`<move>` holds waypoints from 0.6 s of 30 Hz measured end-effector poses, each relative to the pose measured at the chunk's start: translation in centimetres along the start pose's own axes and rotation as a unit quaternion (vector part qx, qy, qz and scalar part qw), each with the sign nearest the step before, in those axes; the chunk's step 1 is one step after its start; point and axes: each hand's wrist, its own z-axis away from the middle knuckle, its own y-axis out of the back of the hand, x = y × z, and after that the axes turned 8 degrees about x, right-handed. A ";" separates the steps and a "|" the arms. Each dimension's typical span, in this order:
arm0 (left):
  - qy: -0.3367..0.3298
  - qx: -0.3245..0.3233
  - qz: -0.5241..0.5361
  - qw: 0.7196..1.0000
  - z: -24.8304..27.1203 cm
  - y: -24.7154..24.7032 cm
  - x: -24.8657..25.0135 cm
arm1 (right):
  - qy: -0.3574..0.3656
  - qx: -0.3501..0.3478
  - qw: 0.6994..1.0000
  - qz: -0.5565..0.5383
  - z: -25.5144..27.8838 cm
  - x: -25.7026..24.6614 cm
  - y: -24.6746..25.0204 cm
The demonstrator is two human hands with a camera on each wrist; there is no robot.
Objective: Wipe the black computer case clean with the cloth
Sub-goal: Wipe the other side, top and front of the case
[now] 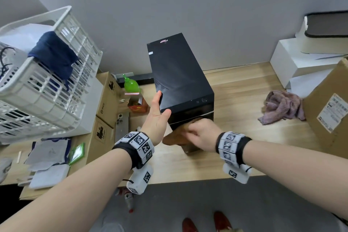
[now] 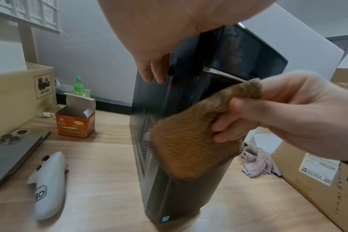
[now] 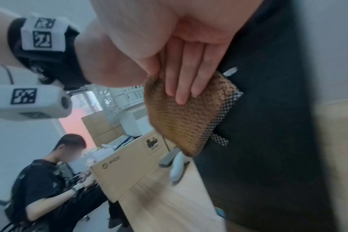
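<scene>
here right hand (image 1: 202,134) presses brown cloth (image 2: 191,144) on black case (image 1: 178,73).

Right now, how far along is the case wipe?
Done: the brown cloth is picked up and on the job; no finished surface can be confirmed. In hand: the right hand grips the cloth against the front panel of the black computer case, while the left hand steadies its top left edge. Left: the rest of the front, apparently the top and sides. A pink rag lies unused on the desk.

White basket (image 1: 56,88), green bottle (image 1: 131,84)
</scene>
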 end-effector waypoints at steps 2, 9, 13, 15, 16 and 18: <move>-0.005 0.004 0.002 1.000 0.0 -0.1 -0.2 | -0.046 0.039 0.998 -0.005 1.1 2.4 1.4; -0.009 0.006 0.011 1.000 -0.2 -0.5 -0.4 | -0.077 0.093 0.991 -0.050 1.0 2.0 0.9; 0.004 0.006 0.021 1.000 -0.5 -0.4 -0.4 | -0.035 0.037 0.997 -0.056 -1.4 -2.1 -0.9; 0.007 0.005 0.011 1.000 -0.5 -0.3 -0.4 | -0.019 0.016 0.998 -0.053 -2.0 -3.0 -0.6; 0.007 0.004 0.009 1.000 -0.5 -0.3 -0.4 | -0.015 0.009 0.998 -0.052 -2.0 -3.0 -0.2; 0.004 0.004 0.011 1.000 -0.4 -0.2 -0.3 | -0.018 0.011 0.999 -0.046 -1.7 -2.0 1.2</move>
